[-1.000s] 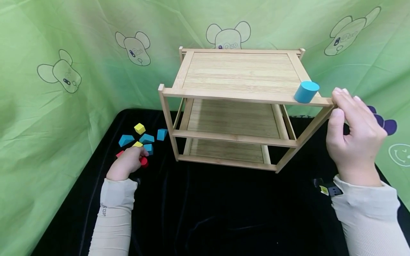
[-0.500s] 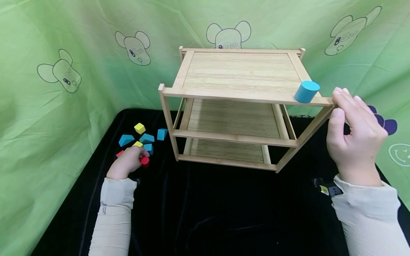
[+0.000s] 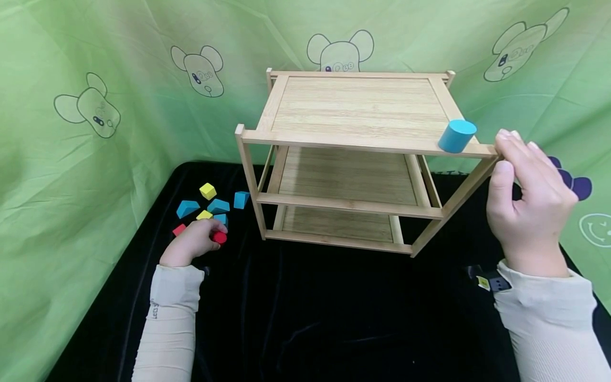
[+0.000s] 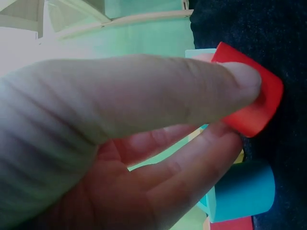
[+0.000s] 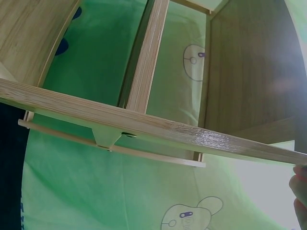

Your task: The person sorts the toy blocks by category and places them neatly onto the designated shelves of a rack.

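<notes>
Tabletop: black cloth [image 3: 305, 323] is covering the surface, creasing softly toward the front.
Room: a green backdrop [image 3: 143, 32] is hanging behind and on both sides, showing outlined cartoon animal heads.
Rack: a three-tiered wooden rack [image 3: 353, 109] is standing on the cloth near the backdrop.
Rack top: a blue cylinder [image 3: 457, 136] is resting at the front edge, by the right corner, just beside the right hand [image 3: 534, 204].
Loose blocks: two yellow blocks [image 3: 207, 191], four blue blocks [image 3: 186, 208] and a red block [image 3: 179, 229] are lying left of the rack.
Red cylinder: the red cylinder [image 3: 219, 237] is sitting between the thumb and fingers of the left hand [image 3: 193, 241], low over or on the cloth; which one is unclear.
Left hand: it is pinching that cylinder, the nearest blue block lying just beyond the fingers.
Right hand: it is gripping the rack's upper front right corner with curled fingers, well apart from the red cylinder.
Sleeves: white sleeves [image 3: 167, 323] are covering both forearms.
</notes>
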`<state>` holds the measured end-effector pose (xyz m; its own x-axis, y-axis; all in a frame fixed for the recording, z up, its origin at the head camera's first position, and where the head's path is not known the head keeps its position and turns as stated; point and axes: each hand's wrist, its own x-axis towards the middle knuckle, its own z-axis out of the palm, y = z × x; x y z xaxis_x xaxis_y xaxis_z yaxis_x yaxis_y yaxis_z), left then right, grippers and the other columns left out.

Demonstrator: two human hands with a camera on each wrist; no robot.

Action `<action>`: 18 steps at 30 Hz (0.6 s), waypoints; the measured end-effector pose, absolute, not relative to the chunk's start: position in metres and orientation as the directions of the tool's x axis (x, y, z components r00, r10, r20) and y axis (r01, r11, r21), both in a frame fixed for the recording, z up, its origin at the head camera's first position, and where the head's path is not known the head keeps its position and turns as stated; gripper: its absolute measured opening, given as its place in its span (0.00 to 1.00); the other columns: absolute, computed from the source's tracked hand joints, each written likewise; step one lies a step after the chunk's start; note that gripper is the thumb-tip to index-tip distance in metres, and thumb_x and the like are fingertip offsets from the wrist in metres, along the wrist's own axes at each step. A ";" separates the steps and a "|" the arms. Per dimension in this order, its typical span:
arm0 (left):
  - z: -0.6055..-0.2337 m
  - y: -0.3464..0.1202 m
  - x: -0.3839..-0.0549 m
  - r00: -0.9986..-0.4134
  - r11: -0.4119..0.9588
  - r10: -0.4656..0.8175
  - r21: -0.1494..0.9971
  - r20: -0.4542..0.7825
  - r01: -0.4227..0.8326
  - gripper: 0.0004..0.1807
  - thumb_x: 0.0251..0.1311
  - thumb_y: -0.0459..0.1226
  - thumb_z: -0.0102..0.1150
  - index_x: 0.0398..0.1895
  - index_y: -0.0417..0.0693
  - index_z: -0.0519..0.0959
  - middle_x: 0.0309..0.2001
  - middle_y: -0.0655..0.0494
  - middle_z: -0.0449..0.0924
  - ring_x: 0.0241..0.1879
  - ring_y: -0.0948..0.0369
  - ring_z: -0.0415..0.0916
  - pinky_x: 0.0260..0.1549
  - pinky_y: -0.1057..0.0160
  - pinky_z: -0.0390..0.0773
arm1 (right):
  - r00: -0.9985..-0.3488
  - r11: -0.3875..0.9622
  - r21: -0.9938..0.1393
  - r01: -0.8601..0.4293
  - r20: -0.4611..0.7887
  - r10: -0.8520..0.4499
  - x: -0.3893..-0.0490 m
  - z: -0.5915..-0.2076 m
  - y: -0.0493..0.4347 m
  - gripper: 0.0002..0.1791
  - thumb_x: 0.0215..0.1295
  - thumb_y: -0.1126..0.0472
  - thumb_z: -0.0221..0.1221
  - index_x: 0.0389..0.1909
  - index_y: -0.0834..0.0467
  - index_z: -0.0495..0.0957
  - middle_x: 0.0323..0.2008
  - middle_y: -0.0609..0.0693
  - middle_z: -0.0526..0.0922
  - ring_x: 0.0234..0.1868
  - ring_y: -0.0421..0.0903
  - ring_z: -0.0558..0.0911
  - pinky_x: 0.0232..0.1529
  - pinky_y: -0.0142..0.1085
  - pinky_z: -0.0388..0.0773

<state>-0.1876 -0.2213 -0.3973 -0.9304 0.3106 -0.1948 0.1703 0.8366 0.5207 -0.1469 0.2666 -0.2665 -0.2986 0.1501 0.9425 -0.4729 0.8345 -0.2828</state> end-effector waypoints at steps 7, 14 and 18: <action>-0.400 -0.221 -0.191 -0.924 0.835 0.333 0.514 -0.189 0.196 0.16 0.59 0.23 0.65 0.52 0.33 0.79 0.48 0.38 0.82 0.49 0.45 0.78 0.54 0.43 0.78 | -0.291 0.826 -0.291 -0.483 0.943 0.162 -0.147 -0.267 0.266 0.22 0.65 0.58 0.49 0.45 0.67 0.87 0.46 0.61 0.87 0.53 0.57 0.85 0.65 0.43 0.74; -0.401 -0.222 -0.192 -0.923 0.829 0.337 0.523 -0.186 0.197 0.16 0.59 0.25 0.66 0.51 0.34 0.79 0.48 0.39 0.82 0.49 0.45 0.78 0.54 0.44 0.79 | -0.297 0.833 -0.286 -0.474 0.942 0.154 -0.146 -0.267 0.267 0.22 0.65 0.58 0.48 0.45 0.67 0.87 0.46 0.61 0.87 0.53 0.57 0.85 0.65 0.43 0.74; -0.401 -0.221 -0.191 -0.922 0.822 0.341 0.533 -0.185 0.197 0.16 0.60 0.25 0.66 0.52 0.34 0.79 0.48 0.39 0.82 0.50 0.45 0.78 0.54 0.44 0.79 | -0.300 0.833 -0.285 -0.475 0.942 0.151 -0.147 -0.268 0.268 0.23 0.65 0.58 0.49 0.45 0.66 0.87 0.47 0.61 0.87 0.54 0.57 0.85 0.66 0.43 0.73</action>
<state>-0.1909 -0.2210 -0.4011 -0.9216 0.3413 -0.1850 0.1975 0.8225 0.5334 -0.1470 0.2681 -0.2678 -0.2996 0.1512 0.9420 -0.4750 0.8327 -0.2847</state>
